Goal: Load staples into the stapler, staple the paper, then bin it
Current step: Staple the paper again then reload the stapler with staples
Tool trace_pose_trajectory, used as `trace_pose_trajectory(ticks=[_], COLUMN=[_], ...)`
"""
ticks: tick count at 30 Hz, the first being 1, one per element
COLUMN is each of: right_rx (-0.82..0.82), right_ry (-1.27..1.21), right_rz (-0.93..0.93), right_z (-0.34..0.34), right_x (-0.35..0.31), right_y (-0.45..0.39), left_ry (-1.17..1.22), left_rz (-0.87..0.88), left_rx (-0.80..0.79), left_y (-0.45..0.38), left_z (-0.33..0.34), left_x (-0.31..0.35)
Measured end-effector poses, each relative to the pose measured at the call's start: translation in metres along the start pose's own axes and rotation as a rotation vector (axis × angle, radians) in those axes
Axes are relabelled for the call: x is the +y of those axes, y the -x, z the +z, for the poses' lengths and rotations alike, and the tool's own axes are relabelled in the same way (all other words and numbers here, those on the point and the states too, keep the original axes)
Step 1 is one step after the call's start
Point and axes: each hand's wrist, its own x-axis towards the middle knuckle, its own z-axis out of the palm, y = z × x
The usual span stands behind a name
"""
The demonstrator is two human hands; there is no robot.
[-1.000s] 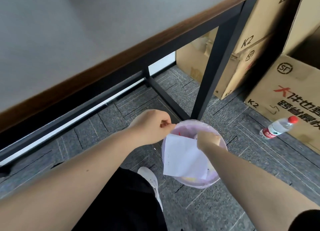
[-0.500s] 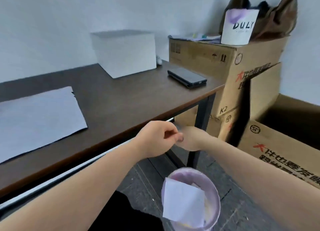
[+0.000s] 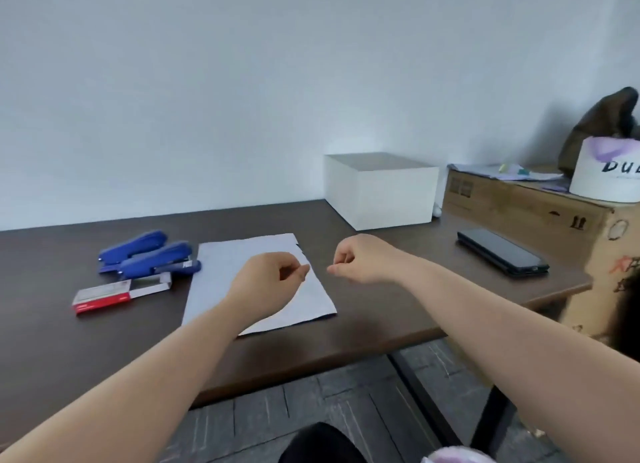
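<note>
Two blue staplers (image 3: pixel 152 257) lie side by side at the left of the dark wooden desk (image 3: pixel 398 310). In front of them lies a red and white staple box (image 3: pixel 107 295), slid partly open. A stack of white paper (image 3: pixel 221 282) rests at the desk's middle. My left hand (image 3: pixel 266 282) hovers over the paper, fingers curled shut, holding nothing. My right hand (image 3: pixel 360 260) hangs just right of it, also a loose fist with nothing in it. Only the pink rim of the bin (image 3: pixel 457 456) shows at the bottom edge.
A white box (image 3: pixel 381 190) stands at the back of the desk. A black phone (image 3: pixel 502 256) lies near the right edge. Cardboard boxes (image 3: pixel 540 216) rise beside the desk, with a white paper roll (image 3: pixel 609 180) and a brown bag (image 3: pixel 609 123) on top.
A second ago both hands held the white paper over the bin; it dropped in. The hands rose empty above the desk and my view lifted from the floor to the desktop.
</note>
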Motion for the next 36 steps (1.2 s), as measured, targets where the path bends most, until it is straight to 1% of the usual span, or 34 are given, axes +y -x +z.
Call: trace_pose_trajectory(ticks=[3,7,11,13,15,17,19,21,26,29,32,36], right_rx=[-0.064,-0.126,-0.132,-0.111,-0.077,-0.033,-0.007,0.0,0.05,0.024,-0.01,0.003], right_ry=[0.003,-0.014,-0.022,-0.019,-0.021,-0.017,-0.016,-0.012,0.043,0.136,0.193,0.172], right_rz=[-0.026,-0.033,-0.062,-0.096,-0.129,-0.144,-0.144,-0.136,-0.024,0.008,-0.01,-0.091], right_z=[0.022,0.045,0.068,0.08,0.091,0.103,0.112,0.12,0.127,0.126,0.125,0.124], right_x=[-0.028,-0.055,-0.077,-0.087,-0.096,-0.102,-0.103,-0.101,-0.091,-0.087,-0.085,-0.079], right_y=[-0.04,-0.08,-0.119,-0.137,-0.156,-0.174,-0.191,-0.207,-0.238,-0.253,-0.264,-0.269], left_ry=[-0.024,-0.104,-0.295,-0.4,-0.487,-0.502,-0.48,-0.527,-0.648,-0.688,-0.671,-0.642], left_rz=[-0.076,-0.098,-0.093,-0.144,-0.223,-0.276,-0.278,-0.251,-0.208,-0.214,-0.22,-0.209], left_rx=[0.057,0.126,0.33,0.388,0.335,0.23,0.141,0.087,0.036,0.031,0.044,0.055], left_y=[-0.005,-0.015,-0.032,-0.041,-0.049,-0.055,-0.059,-0.064,-0.088,-0.109,-0.127,-0.15], left_z=[-0.025,-0.049,-0.068,-0.077,-0.086,-0.094,-0.099,-0.104,-0.111,-0.103,-0.094,-0.085], left_x=[-0.036,-0.076,-0.119,-0.139,-0.156,-0.168,-0.177,-0.183,-0.18,-0.175,-0.173,-0.174])
